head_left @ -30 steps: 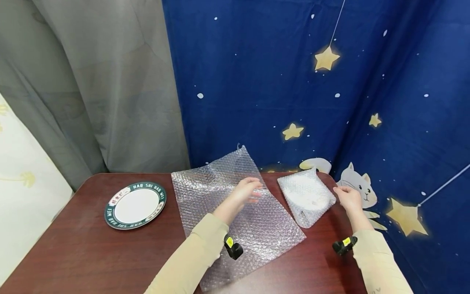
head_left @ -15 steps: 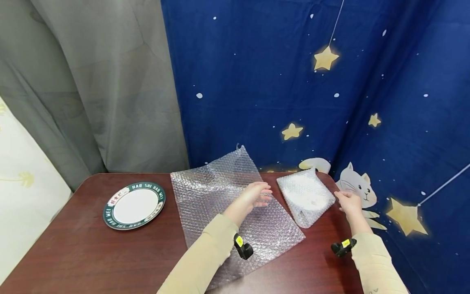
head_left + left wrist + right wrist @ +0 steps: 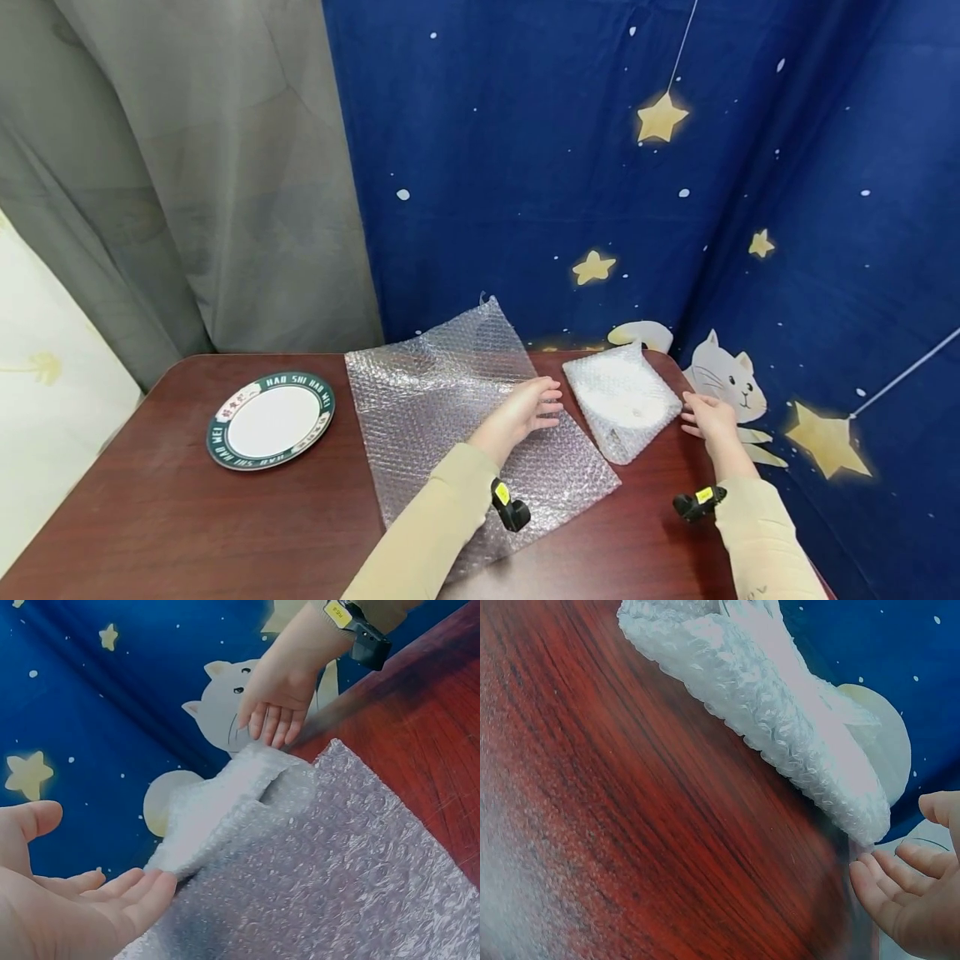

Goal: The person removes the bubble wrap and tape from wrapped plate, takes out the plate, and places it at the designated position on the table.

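Note:
A square packet of bubble wrap (image 3: 621,398) lies at the table's far right, with a pale round shape showing through it. My right hand (image 3: 712,418) is by its right corner, fingers loosely bent and holding nothing. In the right wrist view the fingertips (image 3: 862,871) are close below the packet's end; whether they touch it I cannot tell. Over a large flat sheet of bubble wrap (image 3: 427,425) hovers my left hand (image 3: 523,410), fingers extended towards the packet. In the left wrist view that palm is bare, its fingertips (image 3: 159,889) near the packet's edge.
A white plate (image 3: 273,421) with a dark green lettered rim lies on the left of the reddish-brown table (image 3: 187,525). The sheet reaches up past the table's back edge against the blue curtain (image 3: 525,167). A grey curtain (image 3: 247,208) hangs at the left.
My left hand has moved right across the sheet, closer to the packet. The fingers of my right hand have spread a little at the packet's corner. Packet, sheet and plate stay put.

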A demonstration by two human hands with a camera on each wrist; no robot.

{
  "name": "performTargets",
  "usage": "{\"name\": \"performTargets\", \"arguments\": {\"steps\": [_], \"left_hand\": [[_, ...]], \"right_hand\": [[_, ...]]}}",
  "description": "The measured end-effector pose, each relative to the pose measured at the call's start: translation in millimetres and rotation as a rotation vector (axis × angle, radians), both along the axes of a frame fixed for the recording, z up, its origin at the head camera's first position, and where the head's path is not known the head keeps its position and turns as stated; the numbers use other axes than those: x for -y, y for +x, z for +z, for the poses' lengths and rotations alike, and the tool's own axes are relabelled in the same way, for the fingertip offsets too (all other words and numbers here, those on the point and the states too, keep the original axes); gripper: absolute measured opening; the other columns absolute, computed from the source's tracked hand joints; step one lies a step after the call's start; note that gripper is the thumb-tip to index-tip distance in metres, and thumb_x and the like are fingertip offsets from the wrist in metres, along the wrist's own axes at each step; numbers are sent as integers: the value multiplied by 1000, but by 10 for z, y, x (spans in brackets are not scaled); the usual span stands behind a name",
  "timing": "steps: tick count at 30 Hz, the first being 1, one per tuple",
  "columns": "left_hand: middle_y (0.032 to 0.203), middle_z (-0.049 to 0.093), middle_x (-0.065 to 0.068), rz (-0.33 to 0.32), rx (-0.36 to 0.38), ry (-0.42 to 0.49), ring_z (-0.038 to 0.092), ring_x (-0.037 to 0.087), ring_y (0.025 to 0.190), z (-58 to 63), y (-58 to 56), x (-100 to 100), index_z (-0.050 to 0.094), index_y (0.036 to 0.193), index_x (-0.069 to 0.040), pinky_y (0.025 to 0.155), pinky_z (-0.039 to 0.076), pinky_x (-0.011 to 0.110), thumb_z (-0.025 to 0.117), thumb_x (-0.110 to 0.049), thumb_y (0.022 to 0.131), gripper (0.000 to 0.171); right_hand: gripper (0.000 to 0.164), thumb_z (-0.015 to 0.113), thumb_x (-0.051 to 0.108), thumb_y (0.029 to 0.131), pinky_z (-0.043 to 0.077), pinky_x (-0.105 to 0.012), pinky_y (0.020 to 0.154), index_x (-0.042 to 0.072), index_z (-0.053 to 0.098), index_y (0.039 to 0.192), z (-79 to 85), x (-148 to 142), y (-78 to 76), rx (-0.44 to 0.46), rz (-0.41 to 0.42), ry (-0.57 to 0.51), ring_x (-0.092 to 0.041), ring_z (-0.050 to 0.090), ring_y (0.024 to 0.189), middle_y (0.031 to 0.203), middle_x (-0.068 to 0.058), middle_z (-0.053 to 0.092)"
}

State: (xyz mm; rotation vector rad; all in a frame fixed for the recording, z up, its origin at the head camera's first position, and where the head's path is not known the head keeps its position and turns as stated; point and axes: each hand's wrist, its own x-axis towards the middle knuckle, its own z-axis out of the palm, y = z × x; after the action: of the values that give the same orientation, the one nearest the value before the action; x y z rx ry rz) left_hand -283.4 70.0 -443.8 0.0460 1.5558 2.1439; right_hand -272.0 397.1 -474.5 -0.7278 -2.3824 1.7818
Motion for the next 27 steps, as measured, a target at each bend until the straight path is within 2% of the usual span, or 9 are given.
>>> {"name": "performTargets", "arguments": {"steps": [4,8,15,22,24,27], "left_hand": [[143,36,30,-4,20,44,40,42,128,-54,-12,-52,39,140,7,99,42,51,45,-21,99,50],[142,36,30,0,33,69,40,43,128,-113,-33,-108,38,141,7,99,42,52,45,-21,99,51],[144,34,29,20,51,81,40,42,128,-184,-47,-187,42,139,3,99,41,53,48,-22,97,49],[147,31,27,12,70,77,39,40,130,-257,-59,-254,38,143,0,101,38,53,48,-25,98,53],[147,30,28,11,71,84,38,41,130,-267,-60,-268,38,144,1,102,38,53,49,-25,98,54],[148,27,29,7,73,93,37,41,131,-285,-58,-285,38,144,1,103,36,52,49,-25,97,55]], "right_hand": [[68,48,33,99,56,-30,74,-15,27,142,-20,-7,4,-5,-14,-42,-21,63,91,138,-37,36],[67,48,32,100,56,-29,73,-15,26,143,-49,-6,12,-5,-7,-77,-7,61,77,138,-36,37],[68,46,31,100,56,-28,72,-14,22,144,-64,21,6,-17,2,-118,-6,63,74,140,-37,33],[65,46,30,101,56,-27,70,-14,24,144,-95,41,-7,-15,2,-162,-5,64,68,137,-35,36],[64,46,28,101,57,-28,70,-15,25,143,-91,47,-5,-18,3,-178,-6,65,67,129,-34,42],[63,49,25,100,57,-29,69,-16,27,141,-86,55,-4,-21,2,-203,-8,66,66,107,-24,56]]}}
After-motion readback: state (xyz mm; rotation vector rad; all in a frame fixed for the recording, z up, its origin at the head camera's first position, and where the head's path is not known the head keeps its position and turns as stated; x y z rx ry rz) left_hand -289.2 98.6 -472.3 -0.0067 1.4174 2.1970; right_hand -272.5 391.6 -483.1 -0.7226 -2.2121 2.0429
